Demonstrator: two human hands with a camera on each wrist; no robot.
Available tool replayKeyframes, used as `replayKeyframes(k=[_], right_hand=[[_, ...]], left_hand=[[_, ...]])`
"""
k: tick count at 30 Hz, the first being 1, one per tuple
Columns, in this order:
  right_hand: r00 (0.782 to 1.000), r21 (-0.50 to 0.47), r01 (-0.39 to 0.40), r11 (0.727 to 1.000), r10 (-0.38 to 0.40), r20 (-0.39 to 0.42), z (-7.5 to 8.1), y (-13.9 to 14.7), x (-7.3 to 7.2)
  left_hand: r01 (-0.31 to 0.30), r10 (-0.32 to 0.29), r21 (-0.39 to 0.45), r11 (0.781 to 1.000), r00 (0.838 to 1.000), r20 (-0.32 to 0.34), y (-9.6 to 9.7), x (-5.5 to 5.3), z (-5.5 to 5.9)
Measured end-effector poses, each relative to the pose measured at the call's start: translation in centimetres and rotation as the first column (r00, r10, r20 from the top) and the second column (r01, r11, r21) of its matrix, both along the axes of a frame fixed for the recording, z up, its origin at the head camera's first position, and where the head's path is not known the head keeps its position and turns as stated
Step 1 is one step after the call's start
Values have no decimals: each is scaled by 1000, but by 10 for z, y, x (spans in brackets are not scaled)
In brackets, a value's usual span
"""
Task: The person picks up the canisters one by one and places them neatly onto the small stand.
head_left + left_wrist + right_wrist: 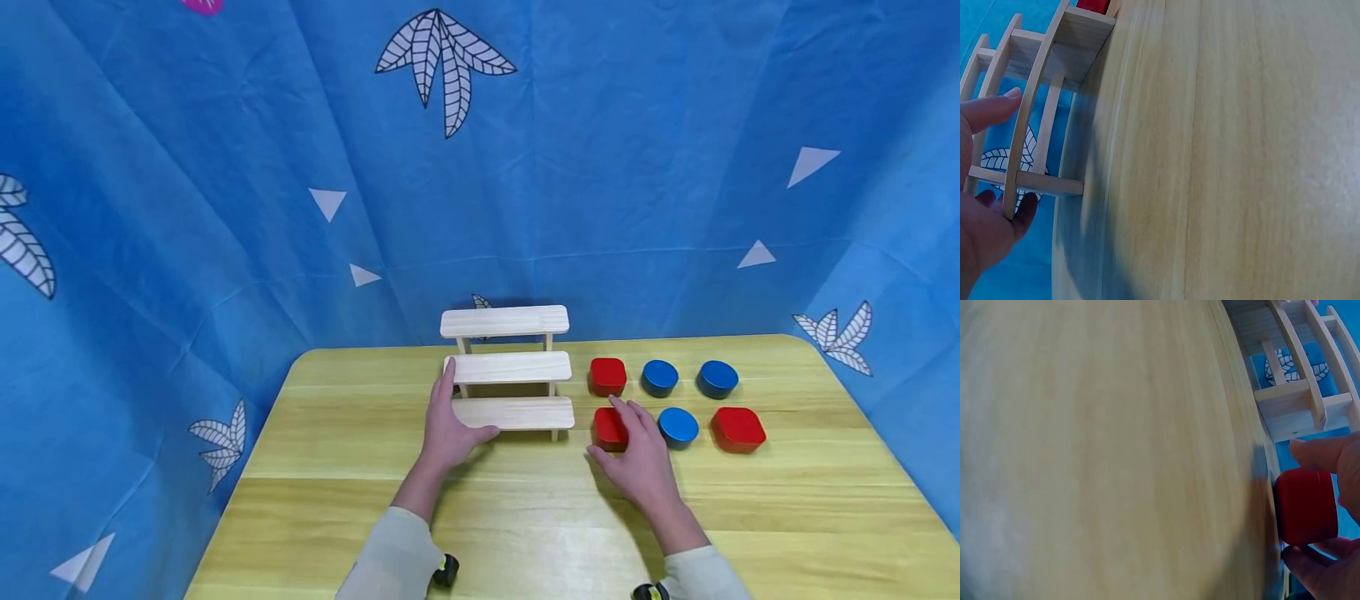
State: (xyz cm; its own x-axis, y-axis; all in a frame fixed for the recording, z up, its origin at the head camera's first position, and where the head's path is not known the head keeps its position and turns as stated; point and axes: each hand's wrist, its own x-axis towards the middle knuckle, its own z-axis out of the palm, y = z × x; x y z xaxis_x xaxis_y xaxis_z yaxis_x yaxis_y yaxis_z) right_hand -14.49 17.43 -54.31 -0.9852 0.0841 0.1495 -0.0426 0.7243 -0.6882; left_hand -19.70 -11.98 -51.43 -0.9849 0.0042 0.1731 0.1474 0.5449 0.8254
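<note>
— Since both hands show, quick pass: where's the left hand?

— Left end of the pale wooden three-step shelf. Thumb and fingers spread wide, thumb by the near edge of the lowest step, fingers round the end. Logging it as holding that end; how firmly, can't make out.

— And the right hand?

— Wide too, around the near-left red rounded-square block. Right wrist view puts the block between thumb and fingers. Fingers look in contact; thumb, can't make out if it touches.

— Key relation?

— Block sits just right of the shelf's lowest step, apart from it. Shelf's long axis runs left to right, so the block lies roughly in line off its right end. Block's squarish, no clear long axis.

— Nearer hand?

— Right, easily. Its forearm lies to the near right; the left has the shelf's length between it and the block.

— Neighbours?

— Near-middle blue round block to its right, far-left red rounded-square block on its far side. Further right: far-middle blue round block, far-right blue round block, near-right red rounded-square block. All on the yellow wood-grain table.
</note>
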Motion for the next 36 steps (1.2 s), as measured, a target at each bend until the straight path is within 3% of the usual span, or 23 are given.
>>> replayKeyframes(k=[14, 22, 36], right_hand=[[1000, -5, 20, 1000, -20, -13, 4, 2, -2], [999, -5, 28, 1000, -28, -18, 4, 2, -1], [1000, -19, 30, 999, -30, -2, 3, -1, 1]], left_hand=[[11, -12, 134, 991, 1000, 5, -2, -5, -2], [6, -17, 225, 974, 999, 46, -7, -5, -2], [-13, -22, 265, 964, 991, 129, -15, -1, -4]])
